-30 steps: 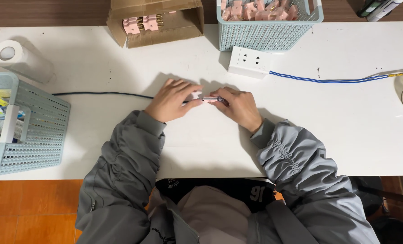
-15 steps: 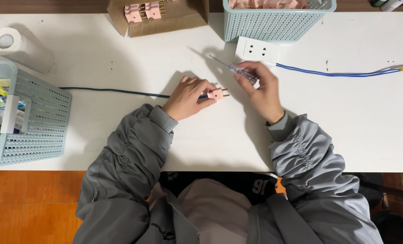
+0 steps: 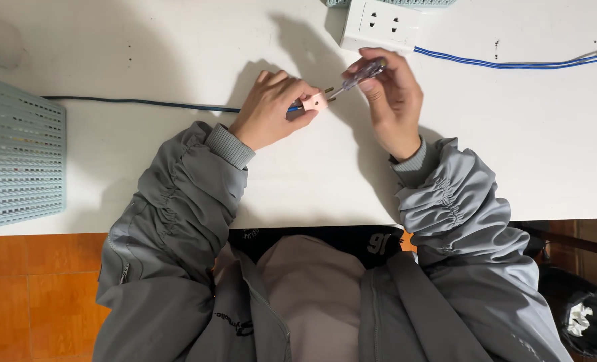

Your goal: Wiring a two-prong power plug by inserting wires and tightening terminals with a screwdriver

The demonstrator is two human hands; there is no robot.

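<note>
Left hand: my left hand [image 3: 272, 110] pinches a small pink plug [image 3: 314, 102] between thumb and fingers, just above the worktop [image 3: 513, 147].
Plug: metal prongs point right, toward the tool; a dark blue cable [image 3: 144, 103] runs from its rear leftward across the worktop.
Right hand: my right hand [image 3: 392, 100] is closed around a clear-handled screwdriver [image 3: 359, 75], held at a slant.
Tool contact: I read the tip as meeting the plug at its prong end; the exact seat is too small to tell.
Progress: cable already in the plug body, plug in one piece; I judge fastening is under way, not finished.
Remaining: whether any screw is tight cannot be told.
Nearby: white power strip [image 3: 379, 23] with blue lead [image 3: 513, 64] beyond the hands; pale mesh basket [image 3: 20, 161] at far left.
</note>
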